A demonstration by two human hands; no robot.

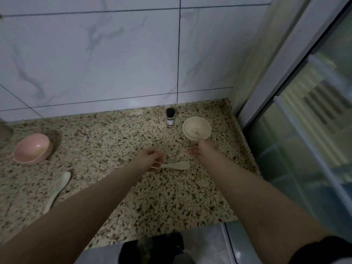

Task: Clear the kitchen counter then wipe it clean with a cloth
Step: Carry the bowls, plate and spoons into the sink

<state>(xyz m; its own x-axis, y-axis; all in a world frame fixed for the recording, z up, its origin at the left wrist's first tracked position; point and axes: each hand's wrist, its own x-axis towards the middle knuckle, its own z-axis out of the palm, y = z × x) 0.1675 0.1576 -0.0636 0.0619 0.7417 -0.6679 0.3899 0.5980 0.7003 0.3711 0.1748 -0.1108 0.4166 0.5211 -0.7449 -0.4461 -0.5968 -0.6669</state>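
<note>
On the speckled granite counter (114, 141) my left hand (150, 157) curls its fingers round the handle of a cream spoon (177, 165) that lies flat, bowl end pointing right. My right hand (202, 149) reaches forward with relaxed fingers and touches the near rim of a cream bowl (196, 128) with some food residue inside. A small dark bottle (170, 117) with a black cap stands just left of that bowl. At the far left sits a pink bowl (31, 148), and a second cream spoon (58, 189) lies near my left forearm.
A marble-tiled wall (114, 54) backs the counter. A glass sliding door (304, 130) closes off the right end. The counter's front edge runs below my arms, with grey floor (205, 244) and a dark object beneath.
</note>
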